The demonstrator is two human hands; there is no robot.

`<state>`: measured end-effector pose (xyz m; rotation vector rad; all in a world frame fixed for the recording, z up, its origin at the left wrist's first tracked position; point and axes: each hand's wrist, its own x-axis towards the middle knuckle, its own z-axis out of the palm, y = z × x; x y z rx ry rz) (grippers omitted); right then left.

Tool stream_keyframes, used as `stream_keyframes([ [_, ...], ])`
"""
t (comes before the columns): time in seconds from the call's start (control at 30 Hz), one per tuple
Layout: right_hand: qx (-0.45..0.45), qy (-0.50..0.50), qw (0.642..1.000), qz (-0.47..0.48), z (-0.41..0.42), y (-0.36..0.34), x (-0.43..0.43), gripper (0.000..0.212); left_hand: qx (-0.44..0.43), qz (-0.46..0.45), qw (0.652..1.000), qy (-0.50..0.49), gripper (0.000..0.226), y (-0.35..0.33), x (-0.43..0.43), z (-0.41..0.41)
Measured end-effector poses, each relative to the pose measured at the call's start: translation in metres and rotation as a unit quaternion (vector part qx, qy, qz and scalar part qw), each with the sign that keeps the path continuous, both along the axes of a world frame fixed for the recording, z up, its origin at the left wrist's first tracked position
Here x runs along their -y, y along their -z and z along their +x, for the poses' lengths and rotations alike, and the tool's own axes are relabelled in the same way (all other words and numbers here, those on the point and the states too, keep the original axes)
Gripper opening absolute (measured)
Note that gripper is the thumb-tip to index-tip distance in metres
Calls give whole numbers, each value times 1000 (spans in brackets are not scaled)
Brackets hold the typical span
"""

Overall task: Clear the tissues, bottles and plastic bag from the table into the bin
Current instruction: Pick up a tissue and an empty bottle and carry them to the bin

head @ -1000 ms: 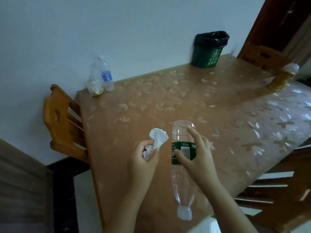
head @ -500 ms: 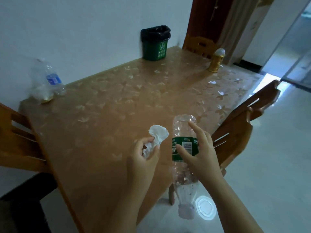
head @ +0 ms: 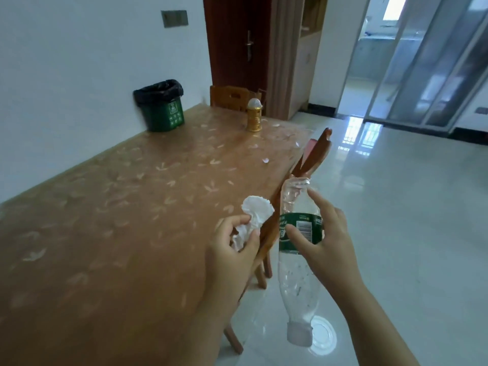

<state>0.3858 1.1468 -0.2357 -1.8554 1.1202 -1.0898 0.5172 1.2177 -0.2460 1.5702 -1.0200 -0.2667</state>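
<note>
My left hand (head: 232, 249) pinches a crumpled white tissue (head: 254, 215) above the near right edge of the table (head: 118, 207). My right hand (head: 327, 241) grips an empty clear plastic bottle (head: 298, 276) with a green label, held upside down with its white cap pointing at the floor. The bottle hangs just off the table's right edge. A green bin (head: 162, 107) lined with a black bag stands on the table's far end against the wall.
A gold lantern-shaped object (head: 254, 116) stands on the far right of the table. A wooden chair (head: 311, 159) is tucked at the table's right side, another (head: 229, 96) at the far end. Shiny tiled floor (head: 396, 207) spreads to the right.
The view has swung right along the table; the blue-labelled bottle and plastic bag at the left have left the frame. Both hands keep their hold and the bin looks nearer.
</note>
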Motion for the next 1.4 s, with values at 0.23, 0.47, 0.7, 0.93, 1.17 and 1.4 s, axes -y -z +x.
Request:
stream_keyframes([
  [0.23, 18, 59, 998, -4, -111, -7, 63, 65, 16, -1, 997, 75, 21, -11, 85, -102],
  [0.47, 33, 112, 993, -8, -185, -15, 117, 66, -2, 4, 990, 141, 26, -19, 158, -171],
  [0.7, 42, 147, 988, -3, -212, -4, 179, 66, -4, -14, 984, 177, 28, -10, 233, -194],
  [0.93, 4, 169, 986, -10, -207, 9, 293, 66, -32, -1, 982, 184, 26, 7, 351, -191],
  [1.17, -17, 164, 986, 10, -188, 6, 415, 66, -40, 15, 981, 189, 22, 5, 476, -173],
  [1.4, -7, 162, 986, 35, -197, 17, 515, 64, -58, 46, 978, 194, 20, 18, 572, -181],
])
